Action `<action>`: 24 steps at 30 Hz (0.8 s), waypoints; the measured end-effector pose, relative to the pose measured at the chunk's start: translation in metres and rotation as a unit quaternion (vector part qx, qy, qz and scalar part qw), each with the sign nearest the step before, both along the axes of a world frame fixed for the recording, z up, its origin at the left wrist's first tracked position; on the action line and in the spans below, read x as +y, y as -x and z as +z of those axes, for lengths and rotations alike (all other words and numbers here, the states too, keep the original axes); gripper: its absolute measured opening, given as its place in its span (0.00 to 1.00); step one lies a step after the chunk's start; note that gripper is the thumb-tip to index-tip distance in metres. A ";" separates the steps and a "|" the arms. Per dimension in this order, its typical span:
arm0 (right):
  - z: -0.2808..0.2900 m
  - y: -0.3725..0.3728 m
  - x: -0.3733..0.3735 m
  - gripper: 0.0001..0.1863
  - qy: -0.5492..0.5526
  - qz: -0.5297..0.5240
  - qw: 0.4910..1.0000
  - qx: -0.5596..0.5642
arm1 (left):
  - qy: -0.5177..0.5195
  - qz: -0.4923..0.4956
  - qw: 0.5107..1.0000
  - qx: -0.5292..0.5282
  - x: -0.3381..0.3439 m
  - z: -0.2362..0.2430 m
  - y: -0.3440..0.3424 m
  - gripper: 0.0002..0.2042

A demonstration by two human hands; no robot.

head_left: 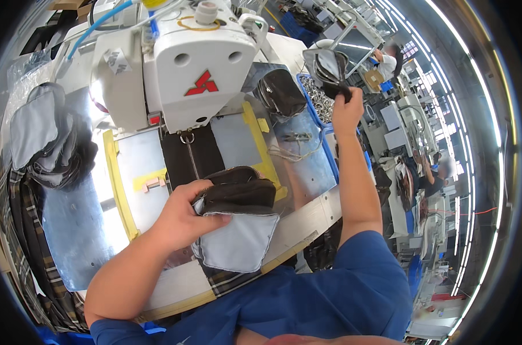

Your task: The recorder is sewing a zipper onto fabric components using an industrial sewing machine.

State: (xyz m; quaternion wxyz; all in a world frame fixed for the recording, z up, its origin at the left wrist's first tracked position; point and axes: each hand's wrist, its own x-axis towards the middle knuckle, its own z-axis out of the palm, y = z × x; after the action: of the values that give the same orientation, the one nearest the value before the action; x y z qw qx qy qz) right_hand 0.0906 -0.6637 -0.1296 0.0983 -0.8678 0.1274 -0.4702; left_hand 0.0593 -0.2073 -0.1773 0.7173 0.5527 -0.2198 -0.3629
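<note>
My left hand (193, 218) grips a dark zippered fabric piece (238, 192) with a pale grey panel (235, 244), over the front of the sewing machine's plate. Under the white machine head (198, 75), a dark strip (188, 155) with a zipper and metal ring lies between yellow tape lines. My right hand (347, 109) is raised at upper right, closed on a black-and-grey pouch piece (327, 69) above a blue tray (315, 98) of small metal parts.
Stacked grey and dark pieces (48, 138) sit at left beside hanging plaid fabric (25, 230). A dark pouch stack (279, 92) rests right of the machine head. Two other people (387, 63) (433, 181) work at stations in the background on the right.
</note>
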 end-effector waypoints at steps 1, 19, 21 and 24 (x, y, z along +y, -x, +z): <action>0.005 0.001 0.005 0.08 -0.006 0.002 1.000 -0.004 | 0.001 0.000 1.000 0.001 0.000 -0.001 0.000 0.13; -0.031 -0.016 0.043 0.22 0.097 0.077 0.980 0.158 | 0.014 -0.004 1.000 -0.012 0.000 -0.003 -0.003 0.13; -0.039 -0.015 0.046 0.29 0.083 0.108 0.973 0.185 | 0.014 -0.001 0.999 -0.029 0.000 -0.003 -0.003 0.12; -0.040 -0.013 0.052 0.32 0.120 0.073 0.952 0.271 | 0.013 -0.002 0.999 -0.044 0.000 -0.004 -0.003 0.12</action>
State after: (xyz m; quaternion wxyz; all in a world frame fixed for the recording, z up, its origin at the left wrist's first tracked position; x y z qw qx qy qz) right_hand 0.1036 -0.6117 -0.1699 -0.0111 -0.9749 0.0285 -0.2206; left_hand 0.0627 -0.2077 -0.1818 0.7134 0.5583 -0.2570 -0.3366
